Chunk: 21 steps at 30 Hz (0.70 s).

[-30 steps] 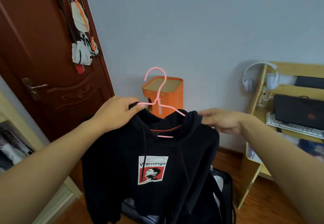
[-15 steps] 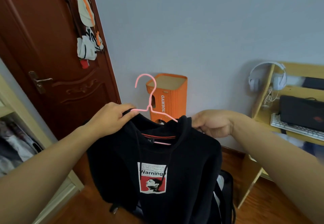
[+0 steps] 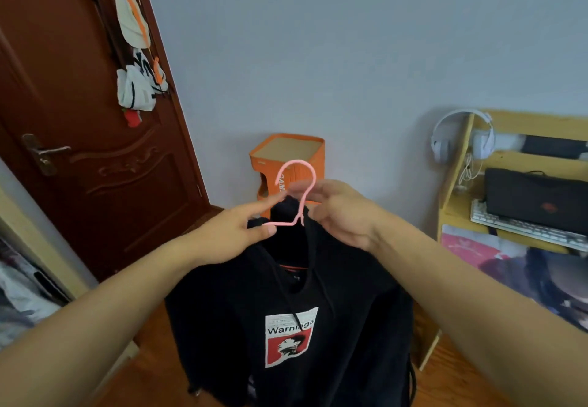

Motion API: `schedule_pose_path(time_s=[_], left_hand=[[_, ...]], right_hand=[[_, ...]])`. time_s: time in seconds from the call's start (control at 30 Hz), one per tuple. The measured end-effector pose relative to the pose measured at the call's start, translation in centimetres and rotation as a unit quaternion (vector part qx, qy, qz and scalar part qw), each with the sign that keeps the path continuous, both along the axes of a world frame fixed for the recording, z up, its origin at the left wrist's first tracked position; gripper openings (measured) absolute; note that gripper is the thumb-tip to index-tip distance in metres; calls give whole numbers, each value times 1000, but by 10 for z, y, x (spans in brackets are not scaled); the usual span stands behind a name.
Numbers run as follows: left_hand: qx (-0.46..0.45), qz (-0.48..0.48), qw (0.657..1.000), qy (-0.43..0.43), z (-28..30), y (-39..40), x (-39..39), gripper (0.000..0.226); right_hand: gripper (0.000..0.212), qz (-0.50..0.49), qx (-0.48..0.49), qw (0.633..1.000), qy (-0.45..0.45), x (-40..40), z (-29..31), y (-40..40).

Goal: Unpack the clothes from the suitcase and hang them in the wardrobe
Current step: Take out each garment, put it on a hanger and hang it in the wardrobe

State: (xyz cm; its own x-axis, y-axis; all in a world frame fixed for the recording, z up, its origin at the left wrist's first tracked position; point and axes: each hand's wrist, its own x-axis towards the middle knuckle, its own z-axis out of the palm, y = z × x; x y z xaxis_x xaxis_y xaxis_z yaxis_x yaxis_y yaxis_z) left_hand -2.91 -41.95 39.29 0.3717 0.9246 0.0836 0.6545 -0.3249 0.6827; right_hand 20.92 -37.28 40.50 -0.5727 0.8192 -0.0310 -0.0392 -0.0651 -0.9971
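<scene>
Both hands have moved in from the shoulders of the black printed hoodie (image 3: 296, 320); left hand (image 3: 229, 238) pinches the pink wire hanger (image 3: 297, 196), right hand (image 3: 340, 215) pinches the hood fabric beside it; orange cardboard box (image 3: 288, 155) stands behind.

Both arms outstretched; left hand (image 3: 230, 238) and right hand (image 3: 339, 215) pinching.

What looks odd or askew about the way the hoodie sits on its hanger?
The black hoodie sits unevenly on the pink hanger: one wire arm is bare beside the left hand, and cloth bunches up at the neck.
</scene>
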Motion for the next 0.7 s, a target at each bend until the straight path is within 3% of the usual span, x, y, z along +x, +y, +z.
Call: schedule_pose_path(time_s=[0.13, 0.17, 0.23, 0.27, 0.33, 0.43, 0.6, 0.7], left_hand=[[-39, -50, 998, -19, 0, -1, 12, 44], [-20, -34, 999, -20, -1, -2, 12, 36], [35, 14, 999, -27, -4, -4, 6, 30], [56, 37, 997, -41, -5, -4, -1, 29], [82, 62, 993, -56, -7, -4, -18, 31], [122, 57, 991, -5, -7, -5, -33, 31], [179, 58, 979, 79, -6, 0, -35, 38], [209, 57, 971, 101, -4, 0, -39, 37]], right_hand=[[64, 37, -16, 998, -44, -5, 4, 0], [53, 40, -4, 997, -66, 5, 6, 3], [22, -13, 103, 971, -213, 37, 6, 16], [23, -32, 136, 943, -303, 56, 2, 24], [47, 32, 45, 923, -380, 94, -13, 33], [62, 129, -129, 946, -268, 118, -44, 27], [54, 177, -99, 966, -159, 96, -57, 22], [35, 103, -136, 979, -111, 89, -54, 16]])
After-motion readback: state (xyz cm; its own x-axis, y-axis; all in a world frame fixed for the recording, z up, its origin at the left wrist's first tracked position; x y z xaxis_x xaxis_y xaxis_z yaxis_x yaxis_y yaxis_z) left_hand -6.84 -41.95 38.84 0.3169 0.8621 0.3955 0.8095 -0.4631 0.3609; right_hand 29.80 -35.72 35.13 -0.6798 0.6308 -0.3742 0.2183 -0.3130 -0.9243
